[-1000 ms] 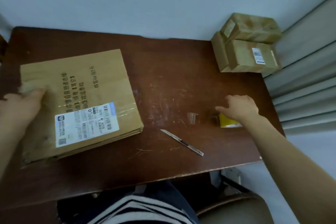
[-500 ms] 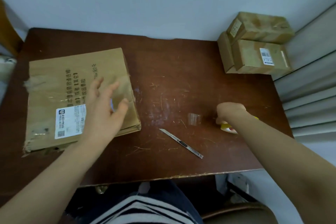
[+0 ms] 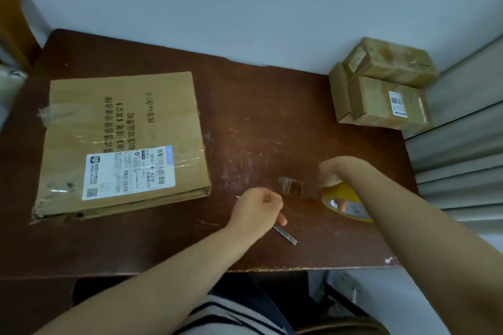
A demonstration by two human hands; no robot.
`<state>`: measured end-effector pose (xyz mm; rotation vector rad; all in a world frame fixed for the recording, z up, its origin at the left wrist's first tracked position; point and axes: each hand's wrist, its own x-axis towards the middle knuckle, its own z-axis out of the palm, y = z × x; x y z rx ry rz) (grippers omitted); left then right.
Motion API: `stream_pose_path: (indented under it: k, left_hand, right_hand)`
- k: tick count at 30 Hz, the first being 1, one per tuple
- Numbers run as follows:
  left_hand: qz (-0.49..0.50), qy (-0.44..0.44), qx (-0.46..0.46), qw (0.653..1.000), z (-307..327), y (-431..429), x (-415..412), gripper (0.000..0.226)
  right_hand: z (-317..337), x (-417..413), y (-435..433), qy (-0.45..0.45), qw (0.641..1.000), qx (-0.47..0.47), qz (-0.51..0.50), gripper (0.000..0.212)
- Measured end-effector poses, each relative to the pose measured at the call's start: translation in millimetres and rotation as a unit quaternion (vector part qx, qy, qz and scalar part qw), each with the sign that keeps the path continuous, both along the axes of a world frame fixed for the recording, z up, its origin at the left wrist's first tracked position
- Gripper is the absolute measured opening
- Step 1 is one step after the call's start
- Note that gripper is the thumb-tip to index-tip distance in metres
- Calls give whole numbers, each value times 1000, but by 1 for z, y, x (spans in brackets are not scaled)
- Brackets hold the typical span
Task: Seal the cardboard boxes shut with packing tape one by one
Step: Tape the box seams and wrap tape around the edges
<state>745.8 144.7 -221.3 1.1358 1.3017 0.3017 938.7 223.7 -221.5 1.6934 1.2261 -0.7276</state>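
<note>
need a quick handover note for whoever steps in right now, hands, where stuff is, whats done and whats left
Left hand: closed on the utility knife near the table's front edge; its end sticks out past the fingers.
Right hand: holding the yellow tape roll, with a short clear strip pulled out toward the left hand.
Large flat box: on the left of the table, neither hand on it. Old tape shows on it; whether it is freshly sealed is unclear.
Small boxes: stacked at the far right corner, untouched.
Left: cut the strip, tape the large box, then the small ones.
</note>
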Motion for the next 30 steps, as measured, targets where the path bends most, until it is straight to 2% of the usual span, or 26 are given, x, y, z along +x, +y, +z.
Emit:
stream_pose_path:
  k: [3,5,7,10,12,14,15,17,19,20,25,28,30]
  left_hand:
    - [54,-40,-139,988,-10,1,11,19]
    - [111,-75,-232,963,-14,2,12,17]
    - [161,-116,-327,924,-18,4,15,21]
    - [223,-200,-444,844,-20,10,21,50]
    - [248,-260,-493,793,-17,15,26,71]
    - [278,-313,-507,753,-12,20,28,80]
    - [301,-338,-500,738,-10,22,29,75]
    - [339,-380,-476,717,-6,25,27,50]
    - [346,-401,-445,722,1,27,22,18]
    - [345,-409,-429,728,7,29,17,11]
    - [384,-413,-295,772,35,47,-30,8]
    - [412,-365,-163,819,49,63,-74,4]
    - [438,-325,-93,833,55,74,-106,4]
  right_hand:
    - [2,-1,-5,31,999,31,-22,42]
    - [4,-4,-11,33,998,48,-31,28]
    - [7,-9,-16,5,998,63,-20,12]
    - [26,-23,-15,-4,996,89,19,15]
    - [48,-33,-12,13,993,106,57,19]
    - [78,-41,-12,46,988,124,74,18]
    - [95,-44,-13,67,985,134,80,17]
    - [126,-48,-16,108,978,153,92,19]
    - [149,-49,-18,130,971,175,92,18]
    - [156,-48,-18,137,969,184,94,17]
    - [172,-62,-11,206,953,210,67,21]
    - [171,-82,4,293,934,200,37,25]
    - [166,-97,16,381,909,166,-16,36]
